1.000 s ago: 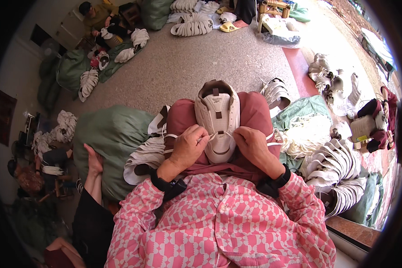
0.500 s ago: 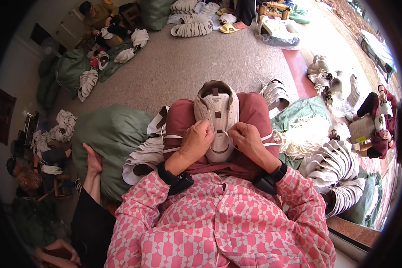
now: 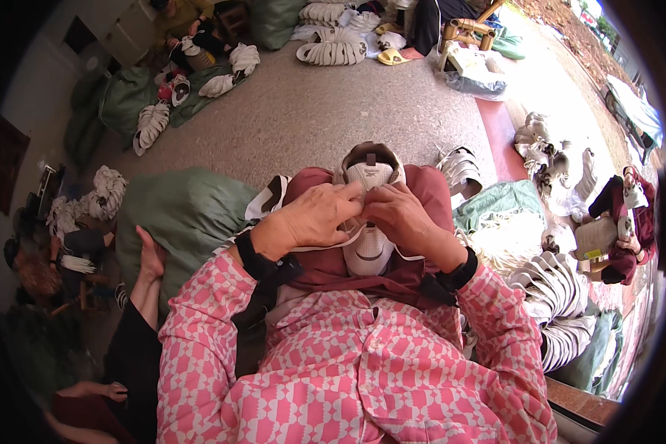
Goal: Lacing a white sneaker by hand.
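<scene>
On my lap, between my knees, lies a white shoe upper (image 3: 368,251), its toe towards me and its collar opening away. Both hands meet over the middle of it, covering most of the eyelets and part of the tongue (image 3: 372,176). My left hand (image 3: 320,211) is closed at the left eyelet edge, fingers bent inward. Close beside it, my right hand (image 3: 403,216) is pinched at the centre. A white shoelace (image 3: 342,242) runs out below my left hand; the ends between the fingertips are hidden.
A green sack (image 3: 181,207) and a bare foot (image 3: 149,255) are at my left. On my right lie a heap of white laces (image 3: 503,229) and stacked shoe uppers (image 3: 551,285). Other people sit around, one at far right (image 3: 629,222) holding a shoe upper.
Both hands have moved away from me up the shoe and come together over its middle. My left wrist has swung out to the left. The whole view has shifted slightly.
</scene>
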A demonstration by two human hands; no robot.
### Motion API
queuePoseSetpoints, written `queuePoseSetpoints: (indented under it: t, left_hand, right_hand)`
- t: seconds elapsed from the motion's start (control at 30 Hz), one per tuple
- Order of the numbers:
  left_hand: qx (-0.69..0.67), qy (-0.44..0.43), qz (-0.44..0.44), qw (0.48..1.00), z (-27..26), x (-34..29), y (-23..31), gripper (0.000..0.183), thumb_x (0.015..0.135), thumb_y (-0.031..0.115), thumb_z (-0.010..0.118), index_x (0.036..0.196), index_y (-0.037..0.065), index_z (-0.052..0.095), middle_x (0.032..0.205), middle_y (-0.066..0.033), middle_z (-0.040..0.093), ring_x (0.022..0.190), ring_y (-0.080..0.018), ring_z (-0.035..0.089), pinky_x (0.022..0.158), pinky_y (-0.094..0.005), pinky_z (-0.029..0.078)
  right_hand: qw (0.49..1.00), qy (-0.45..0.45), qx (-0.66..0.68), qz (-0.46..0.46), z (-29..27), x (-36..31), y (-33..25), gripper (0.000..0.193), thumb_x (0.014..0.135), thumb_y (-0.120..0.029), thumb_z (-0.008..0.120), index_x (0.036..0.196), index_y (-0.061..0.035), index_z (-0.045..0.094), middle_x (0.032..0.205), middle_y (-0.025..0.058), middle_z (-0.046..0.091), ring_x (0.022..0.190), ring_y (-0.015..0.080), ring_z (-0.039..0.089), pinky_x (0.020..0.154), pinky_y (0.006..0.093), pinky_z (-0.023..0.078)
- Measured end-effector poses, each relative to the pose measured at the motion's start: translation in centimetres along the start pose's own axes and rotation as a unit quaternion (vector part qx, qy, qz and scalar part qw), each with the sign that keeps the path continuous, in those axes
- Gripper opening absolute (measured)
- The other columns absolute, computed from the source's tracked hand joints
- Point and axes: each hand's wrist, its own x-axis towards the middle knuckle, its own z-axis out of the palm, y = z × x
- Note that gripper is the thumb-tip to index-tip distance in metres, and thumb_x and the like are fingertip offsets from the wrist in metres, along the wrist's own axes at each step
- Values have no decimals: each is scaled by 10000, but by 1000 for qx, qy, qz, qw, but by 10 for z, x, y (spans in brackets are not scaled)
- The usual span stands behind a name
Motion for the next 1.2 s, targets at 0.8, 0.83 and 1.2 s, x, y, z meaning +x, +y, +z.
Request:
queuePoseSetpoints:
  t: [0.8, 0.83, 1.2]
  left_hand:
    - [-187, 102, -21, 977, 27, 6, -8, 229, 757, 165, 733, 816, 23, 563, 913, -105, 517, 814, -313, 576, 710, -373, 484]
    - [-187, 104, -26, 977, 24, 5, -4, 229, 757, 165, 733, 816, 23, 563, 913, -105, 517, 814, -313, 576, 710, -373, 484]
    - [-49, 175, 73, 981, 52, 34, 4, 36, 764, 87, 638, 799, 79, 636, 833, -80, 575, 835, -267, 609, 760, -380, 501]
  right_hand:
    - [939, 301, -104, 128, -78, 16, 1, 103, 788, 12, 669, 867, -55, 668, 834, 64, 585, 818, 224, 571, 751, 324, 441]
    - [916, 370, -18, 153, -94, 18, -6, 86, 827, 43, 657, 895, -9, 657, 848, 67, 604, 804, 176, 584, 720, 271, 451]
    - [998, -52, -10, 45, -45, -14, -3, 357, 717, -132, 764, 1024, -41, 605, 1144, 73, 576, 1018, 289, 597, 864, 397, 473]
